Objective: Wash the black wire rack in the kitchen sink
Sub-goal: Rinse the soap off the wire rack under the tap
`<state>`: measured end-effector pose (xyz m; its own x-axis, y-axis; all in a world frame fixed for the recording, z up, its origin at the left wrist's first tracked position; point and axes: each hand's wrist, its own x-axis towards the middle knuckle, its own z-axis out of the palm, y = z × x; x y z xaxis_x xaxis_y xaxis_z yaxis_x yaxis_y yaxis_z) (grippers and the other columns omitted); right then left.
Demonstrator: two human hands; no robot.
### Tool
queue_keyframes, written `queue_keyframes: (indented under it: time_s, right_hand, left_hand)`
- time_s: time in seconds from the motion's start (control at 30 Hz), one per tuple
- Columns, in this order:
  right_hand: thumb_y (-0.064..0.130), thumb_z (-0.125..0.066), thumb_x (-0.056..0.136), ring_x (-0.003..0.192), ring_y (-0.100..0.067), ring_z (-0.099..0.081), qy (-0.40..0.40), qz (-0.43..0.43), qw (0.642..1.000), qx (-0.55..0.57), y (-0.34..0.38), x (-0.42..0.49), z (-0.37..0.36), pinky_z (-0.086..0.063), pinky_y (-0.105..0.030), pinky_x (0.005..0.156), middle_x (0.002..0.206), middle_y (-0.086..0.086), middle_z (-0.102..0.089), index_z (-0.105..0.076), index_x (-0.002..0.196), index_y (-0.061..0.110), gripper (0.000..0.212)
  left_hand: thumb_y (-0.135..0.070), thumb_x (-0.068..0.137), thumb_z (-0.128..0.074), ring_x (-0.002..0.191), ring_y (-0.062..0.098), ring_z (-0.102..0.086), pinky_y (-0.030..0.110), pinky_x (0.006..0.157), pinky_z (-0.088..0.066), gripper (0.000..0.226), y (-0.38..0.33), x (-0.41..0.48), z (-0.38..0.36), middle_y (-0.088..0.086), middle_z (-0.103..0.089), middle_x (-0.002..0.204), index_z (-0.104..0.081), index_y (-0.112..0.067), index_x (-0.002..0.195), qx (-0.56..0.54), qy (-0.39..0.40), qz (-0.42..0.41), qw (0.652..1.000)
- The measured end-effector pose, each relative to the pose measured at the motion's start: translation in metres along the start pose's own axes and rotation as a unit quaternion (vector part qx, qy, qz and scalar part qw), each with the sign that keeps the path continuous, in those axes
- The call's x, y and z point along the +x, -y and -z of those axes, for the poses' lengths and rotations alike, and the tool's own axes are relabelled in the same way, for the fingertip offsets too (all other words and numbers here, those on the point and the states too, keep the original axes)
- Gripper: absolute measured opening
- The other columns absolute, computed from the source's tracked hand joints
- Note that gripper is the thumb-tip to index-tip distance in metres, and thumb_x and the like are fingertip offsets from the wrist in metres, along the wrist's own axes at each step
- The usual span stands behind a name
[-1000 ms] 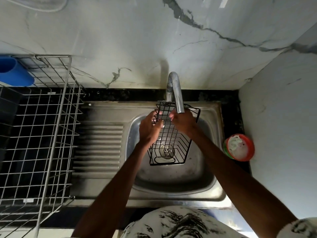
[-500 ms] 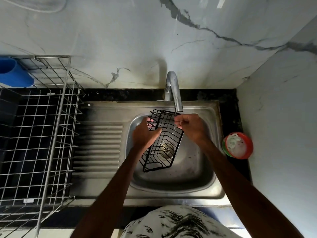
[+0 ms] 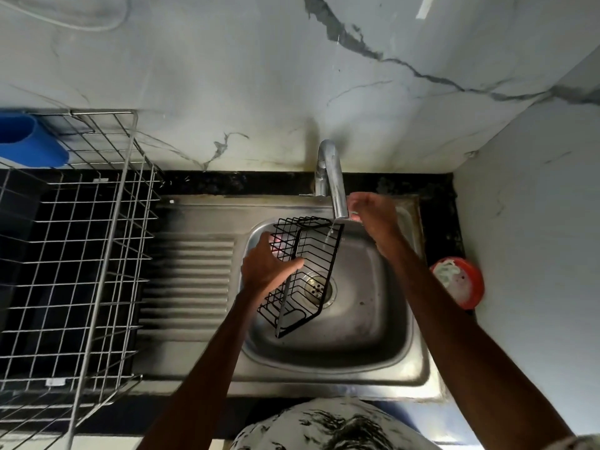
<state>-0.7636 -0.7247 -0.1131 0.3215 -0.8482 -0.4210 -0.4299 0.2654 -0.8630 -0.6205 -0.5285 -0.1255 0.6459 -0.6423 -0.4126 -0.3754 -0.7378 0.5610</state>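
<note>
Head view. Far left of the left hand stands a silver drainer (image 3: 97, 254), not involved.

Left hand (image 3: 269, 266): thumb and fingers are clamped on the long left side of the rack (image 3: 305, 271). It alone now carries the rack, which hangs tilted over the sink (image 3: 373, 336), top end under the tap (image 3: 334, 183), low end toward the person.

A thin stream (image 3: 329, 233) falls from the spout onto the rack's upper right corner.

Right hand (image 3: 373, 216): off the rack, just right of the spout tip, fingers curled. Cannot tell whether it touches the tap or holds anything.

A red tub (image 3: 461, 280) sits further right.

Change against half a second ago: the right hand has let go of the rack's top edge and risen to the tap, and the rack has swung more edge-on.

Judgement: rinsing is under way, and the right hand is probably adjusting the flow.
</note>
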Motion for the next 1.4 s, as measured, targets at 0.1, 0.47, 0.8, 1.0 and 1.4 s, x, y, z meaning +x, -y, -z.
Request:
queue_keyframes:
  time_s: [0.1,0.47,0.8,1.0,1.4]
  right_hand:
    - [0.018,-0.064,0.093,0.081,-0.022,-0.067,0.091,-0.076,0.99,0.073,0.003,0.021,-0.017,-0.058,-0.039,0.081,0.091,-0.019,-0.068,-0.068,0.097,0.001,0.017]
    - [0.013,-0.045,0.107,0.081,-0.036,-0.073,0.176,-0.283,0.882,0.332,0.026,0.055,-0.051,-0.064,-0.04,0.063,0.106,-0.026,-0.066,-0.056,0.107,-0.003,0.019]
    - [0.007,-0.042,0.106,0.117,-0.039,-0.06,0.188,-0.287,0.855,0.388,0.021,0.051,-0.049,-0.056,-0.04,0.081,0.111,-0.031,-0.06,-0.054,0.107,-0.005,0.017]
    - [0.013,-0.047,0.104,0.071,-0.025,-0.065,0.2,-0.326,0.827,0.412,0.012,0.06,-0.056,-0.06,-0.03,0.057,0.088,-0.021,-0.063,-0.058,0.098,-0.002,0.019]
    - [0.021,-0.032,0.104,0.043,-0.017,-0.049,0.21,-0.39,0.802,0.4,0.016,0.075,-0.059,-0.043,-0.02,0.039,0.06,-0.008,-0.05,-0.052,0.076,0.005,0.039]
  left_hand:
    - [-0.06,0.067,-0.084,0.116,0.028,-0.064,0.042,0.096,-0.055,0.093,0.003,-0.002,0.002,0.008,-0.062,0.137,-0.049,-0.016,0.142,-0.018,-0.001,0.005,1.0]
    - [-0.051,0.071,-0.087,0.119,0.026,-0.062,0.036,0.096,-0.051,0.091,0.018,-0.001,0.012,0.008,-0.062,0.137,-0.047,-0.015,0.144,-0.049,0.001,0.039,0.998]
    - [-0.047,0.068,-0.086,0.118,0.022,-0.061,0.035,0.095,-0.05,0.087,0.015,-0.004,0.012,0.005,-0.063,0.135,-0.05,-0.017,0.14,-0.067,0.014,0.056,0.996]
    - [-0.06,0.056,-0.075,0.121,0.023,-0.06,0.038,0.097,-0.052,0.096,0.016,-0.004,0.014,0.004,-0.063,0.137,-0.05,-0.021,0.141,-0.071,0.021,0.071,0.995]
    - [-0.067,0.052,-0.071,0.124,0.022,-0.059,0.046,0.103,-0.051,0.103,0.011,-0.001,0.014,0.003,-0.061,0.14,-0.049,-0.022,0.142,-0.066,0.02,0.069,0.995]
